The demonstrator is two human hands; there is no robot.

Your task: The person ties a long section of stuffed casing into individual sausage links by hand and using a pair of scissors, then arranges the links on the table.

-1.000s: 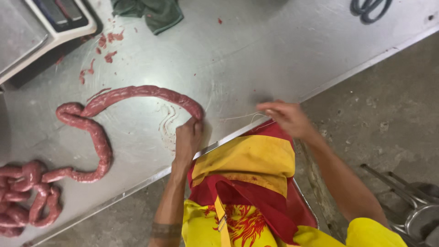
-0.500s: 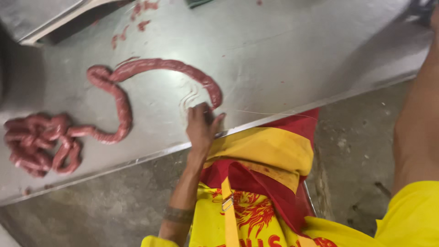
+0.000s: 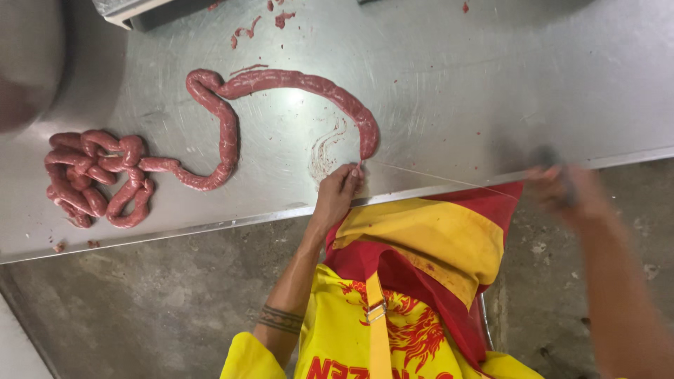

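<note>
Left hand (image 3: pixel 337 193) sits at the front edge of the steel desk (image 3: pixel 491 91), fingers pinched shut on the near end of the raw sausage (image 3: pixel 295 81), right where the casing tapers off. Sausage runs from that pinch up and left in an arc across the desk, loops back down, then ends in a coiled pile of links (image 3: pixel 95 175) near the left edge. A thin string (image 3: pixel 435 177) stretches taut from the pinched end rightward toward the right hand (image 3: pixel 565 193). Right hand is off the desk edge, motion-blurred, curled around something dark; grip and object can't be resolved. Meat scraps (image 3: pixel 246 31) lie on the desk at top, just beside a grey box-like unit (image 3: pixel 133 10). Red-yellow apron (image 3: pixel 428 245) hangs below the desk edge.
</note>
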